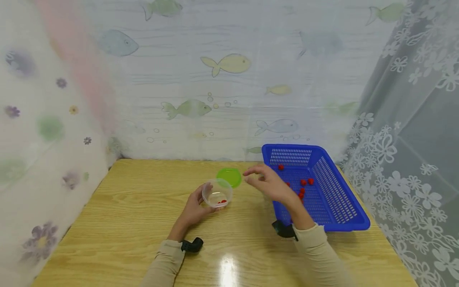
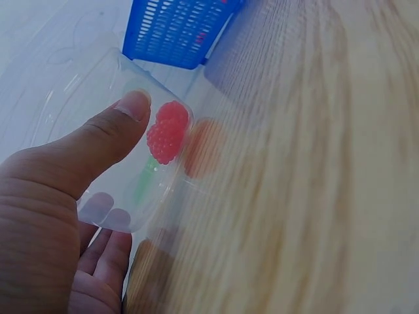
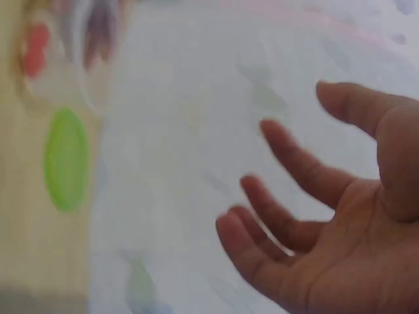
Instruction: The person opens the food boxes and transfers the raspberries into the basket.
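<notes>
My left hand (image 1: pixel 195 207) grips a clear plastic tub (image 1: pixel 209 196), thumb on one side and fingers on the other. Inside the tub, low against its wall, are red raspberries (image 2: pixel 168 133); two show in the left wrist view. My right hand (image 1: pixel 269 184) hovers between the tub and the blue basket (image 1: pixel 344 191), over the basket's left rim. Its fingers are spread and loosely bent, with nothing between them, as the right wrist view (image 3: pixel 327 203) confirms. More red berries (image 1: pixel 303 182) lie scattered on the basket's floor, some hidden behind the right forearm.
A round green lid (image 1: pixel 231 176) lies on the wooden table (image 1: pixel 129 215) just behind the tub. The basket fills the table's right side. Behind stands a curtain (image 1: pixel 229 91) printed with fish, and a lace curtain (image 1: pixel 412 179) hangs at the right.
</notes>
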The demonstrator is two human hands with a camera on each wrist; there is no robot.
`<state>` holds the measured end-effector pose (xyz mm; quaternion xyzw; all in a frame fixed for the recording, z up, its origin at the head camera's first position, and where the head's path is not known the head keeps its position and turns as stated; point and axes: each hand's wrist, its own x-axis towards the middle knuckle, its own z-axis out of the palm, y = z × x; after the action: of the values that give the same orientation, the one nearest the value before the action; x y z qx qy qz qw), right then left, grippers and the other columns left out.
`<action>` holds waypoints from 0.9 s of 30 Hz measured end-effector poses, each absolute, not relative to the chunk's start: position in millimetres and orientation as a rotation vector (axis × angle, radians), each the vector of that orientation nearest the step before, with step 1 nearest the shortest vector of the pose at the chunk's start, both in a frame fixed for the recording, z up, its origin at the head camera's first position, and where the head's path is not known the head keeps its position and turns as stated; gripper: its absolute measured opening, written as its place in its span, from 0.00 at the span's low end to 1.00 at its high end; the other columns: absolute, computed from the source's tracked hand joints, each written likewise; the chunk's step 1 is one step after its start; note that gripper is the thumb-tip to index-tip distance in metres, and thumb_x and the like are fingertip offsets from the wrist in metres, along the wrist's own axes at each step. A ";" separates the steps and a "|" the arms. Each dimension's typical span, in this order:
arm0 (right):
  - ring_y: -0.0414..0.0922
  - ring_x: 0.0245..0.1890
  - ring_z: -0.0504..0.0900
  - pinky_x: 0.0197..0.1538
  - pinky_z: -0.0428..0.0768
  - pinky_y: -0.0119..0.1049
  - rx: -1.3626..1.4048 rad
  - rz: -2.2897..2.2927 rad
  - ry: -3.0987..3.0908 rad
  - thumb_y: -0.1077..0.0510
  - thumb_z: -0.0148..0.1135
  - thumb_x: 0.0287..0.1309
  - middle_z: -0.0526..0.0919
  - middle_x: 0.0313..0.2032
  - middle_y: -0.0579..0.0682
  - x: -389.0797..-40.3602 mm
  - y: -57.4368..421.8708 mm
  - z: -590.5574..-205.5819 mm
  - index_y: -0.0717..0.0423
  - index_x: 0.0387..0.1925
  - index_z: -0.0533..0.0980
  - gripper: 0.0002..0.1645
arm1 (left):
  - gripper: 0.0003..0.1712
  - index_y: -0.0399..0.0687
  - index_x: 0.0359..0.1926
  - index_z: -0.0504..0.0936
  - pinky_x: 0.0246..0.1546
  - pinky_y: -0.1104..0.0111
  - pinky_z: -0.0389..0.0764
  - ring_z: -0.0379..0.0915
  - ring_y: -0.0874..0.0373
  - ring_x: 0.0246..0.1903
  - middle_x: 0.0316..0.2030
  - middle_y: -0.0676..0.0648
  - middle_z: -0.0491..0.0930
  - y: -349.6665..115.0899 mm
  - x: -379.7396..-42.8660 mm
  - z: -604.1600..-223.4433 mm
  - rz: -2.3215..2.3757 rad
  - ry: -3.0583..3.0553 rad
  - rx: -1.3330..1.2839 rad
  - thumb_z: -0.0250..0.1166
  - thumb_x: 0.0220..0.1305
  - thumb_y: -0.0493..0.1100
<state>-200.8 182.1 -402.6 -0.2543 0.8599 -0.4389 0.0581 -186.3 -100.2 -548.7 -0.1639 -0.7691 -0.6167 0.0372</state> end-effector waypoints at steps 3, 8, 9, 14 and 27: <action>0.63 0.69 0.66 0.65 0.72 0.64 -0.737 -1.264 2.659 0.54 0.63 0.70 0.71 0.66 0.65 -200.2 150.0 -426.8 0.61 0.56 0.81 0.19 | 0.55 0.32 0.76 0.59 0.70 0.42 0.65 0.62 0.34 0.71 0.69 0.28 0.67 -101.7 -192.8 -561.5 -1.888 -2.353 -0.505 0.77 0.50 0.26; 0.73 0.73 0.53 0.71 0.59 0.71 -0.634 -1.256 2.662 0.55 0.65 0.66 0.61 0.72 0.72 -208.2 115.6 -467.2 0.64 0.59 0.79 0.24 | 0.53 0.35 0.76 0.61 0.70 0.43 0.66 0.63 0.36 0.71 0.70 0.31 0.68 -104.3 -197.8 -572.3 -1.891 -2.341 -0.519 0.78 0.51 0.29; 0.73 0.73 0.53 0.72 0.59 0.71 -0.624 -1.257 2.657 0.56 0.65 0.66 0.62 0.71 0.72 -211.2 110.9 -475.1 0.64 0.59 0.79 0.25 | 0.53 0.35 0.76 0.61 0.70 0.43 0.67 0.63 0.37 0.71 0.69 0.32 0.68 -104.5 -197.9 -572.8 -1.891 -2.340 -0.521 0.79 0.52 0.30; 0.63 0.59 0.76 0.61 0.77 0.56 -0.637 -1.248 2.570 0.56 0.62 0.66 0.77 0.61 0.68 -222.7 98.2 -505.4 0.67 0.56 0.80 0.22 | 0.54 0.38 0.76 0.61 0.71 0.45 0.66 0.62 0.39 0.72 0.70 0.34 0.69 -103.0 -195.1 -572.7 -1.898 -2.355 -0.511 0.79 0.52 0.32; 0.37 0.14 0.63 0.20 0.63 0.28 -0.591 -0.904 2.588 0.55 0.75 0.52 0.70 0.10 0.38 -237.7 82.5 -497.4 0.54 0.12 0.80 0.18 | 0.55 0.38 0.77 0.61 0.71 0.52 0.68 0.62 0.42 0.72 0.71 0.34 0.67 -104.6 -194.8 -569.5 -1.904 -2.350 -0.496 0.80 0.51 0.33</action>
<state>-237.7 82.5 -497.4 -0.2076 0.9098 -0.3179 0.1679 -194.8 -104.6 -569.5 -0.1617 -0.7662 -0.6208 0.0385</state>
